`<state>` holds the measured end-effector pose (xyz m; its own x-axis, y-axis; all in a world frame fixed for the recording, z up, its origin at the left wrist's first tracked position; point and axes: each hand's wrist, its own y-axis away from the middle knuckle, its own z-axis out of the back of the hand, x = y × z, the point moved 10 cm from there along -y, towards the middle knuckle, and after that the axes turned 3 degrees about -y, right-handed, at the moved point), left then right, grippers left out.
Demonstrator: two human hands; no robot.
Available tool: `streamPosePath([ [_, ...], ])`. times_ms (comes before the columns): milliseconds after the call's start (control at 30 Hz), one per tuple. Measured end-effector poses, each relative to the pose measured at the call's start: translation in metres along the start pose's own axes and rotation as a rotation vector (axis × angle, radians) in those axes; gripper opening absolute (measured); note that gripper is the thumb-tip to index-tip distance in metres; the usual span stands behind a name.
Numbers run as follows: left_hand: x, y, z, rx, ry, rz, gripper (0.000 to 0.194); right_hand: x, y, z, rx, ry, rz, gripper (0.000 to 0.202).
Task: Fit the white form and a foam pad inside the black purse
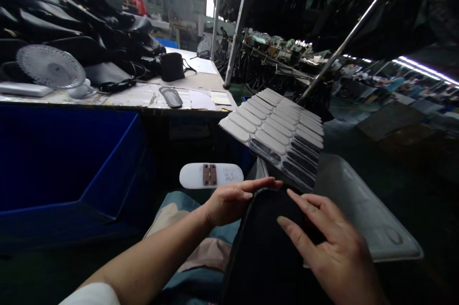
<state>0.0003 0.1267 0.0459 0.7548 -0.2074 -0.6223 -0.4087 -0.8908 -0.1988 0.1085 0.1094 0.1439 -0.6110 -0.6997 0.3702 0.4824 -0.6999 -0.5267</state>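
Note:
A black, round-ended piece (268, 247), perhaps part of a bag, stands tilted over my lap between both hands. My left hand (229, 202) holds its rounded top edge, thumb at the rim and fingers stretched along the far side. My right hand (332, 245) grips the right side, thumb on the dark face and fingers along the edge. The piece's lower part fades into shadow. Just beyond my left hand lies a white rounded template (188, 176) with a brown hinge (210, 175) and handwriting. Behind the hands, a slanted board (272, 135) carries rows of pale oval strips, with darker patches at its near end.
A blue bin (107, 185) stands at the left. The worktable (193, 99) behind it bears a fan (52, 66), piled black bags (71, 23), a small black bag (172, 67) and a grey oval piece (170, 97). A grey translucent tray (373, 214) is at the right; a metal pole (353, 32) slants above.

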Motion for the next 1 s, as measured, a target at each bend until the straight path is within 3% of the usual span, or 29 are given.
streamPosePath([
  [100,0.005,0.002,0.005,0.053,0.022,-0.005,0.063,-0.005,0.002,0.001,-0.009,-0.011,-0.047,0.027],
  [267,0.012,0.0,0.008,0.002,-0.008,-0.009,0.053,-0.001,0.002,0.008,-0.048,0.043,-0.042,0.011],
  [367,0.01,-0.001,0.01,-0.094,-0.031,-0.051,0.04,0.016,0.004,0.007,-0.042,0.049,0.08,0.01],
  [500,0.013,0.002,0.008,-0.15,-0.088,-0.063,0.033,0.046,0.019,0.006,-0.077,0.03,0.343,0.03],
  [567,0.013,0.004,0.008,-0.164,-0.114,-0.056,0.034,0.051,0.025,0.006,-0.102,0.011,0.39,0.034],
  [800,0.0,0.006,0.004,-0.197,-0.204,-0.092,0.033,0.038,0.032,0.014,-0.264,-0.029,0.246,0.036],
  [1000,-0.009,0.01,0.002,-0.209,-0.339,-0.15,0.038,0.004,0.034,0.011,-0.374,-0.146,-0.096,0.013],
])
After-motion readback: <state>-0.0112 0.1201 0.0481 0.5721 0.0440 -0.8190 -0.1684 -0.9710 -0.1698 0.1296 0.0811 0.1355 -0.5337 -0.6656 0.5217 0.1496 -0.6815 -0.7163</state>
